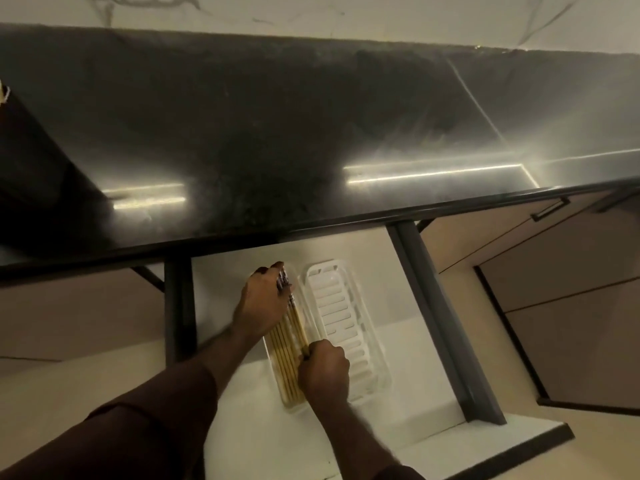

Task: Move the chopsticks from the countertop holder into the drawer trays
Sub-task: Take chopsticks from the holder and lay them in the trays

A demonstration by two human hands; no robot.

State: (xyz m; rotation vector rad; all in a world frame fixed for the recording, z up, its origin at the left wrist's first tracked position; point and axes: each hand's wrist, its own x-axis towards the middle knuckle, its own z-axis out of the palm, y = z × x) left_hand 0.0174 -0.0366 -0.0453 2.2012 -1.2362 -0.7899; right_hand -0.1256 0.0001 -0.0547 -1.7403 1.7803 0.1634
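The chopsticks (289,355) lie lengthwise in the left of 2 clear trays (277,375) in the open drawer (381,258), dark tips pointing toward the desk (242,133). The left hand (265,299) lies over their far ends, fingers curved down across the dark tips, and seems to press and steady them more than grip them. The right hand (325,372) is curled at the near end, its fingertips against the bundle's right edge; whether it pinches a stick or only nudges it cannot be told.

The step appears to be settling the bundle flat. To do it well, the person would do best to keep the far ends pinned while the right hand squares the near ends, so that no stick rides up over the tray's rim or crosses another. The slotted white tray (343,327) just beside it holds nothing visible.

The desk is dark, polished stone with streaks of reflected light, and a pale veined wall (346,15) stands behind. A dark block (31,161) sits at far left; it cannot be made out as the holder. Beige cabinet fronts (554,271) with dark handles flank the drawer in dim light.
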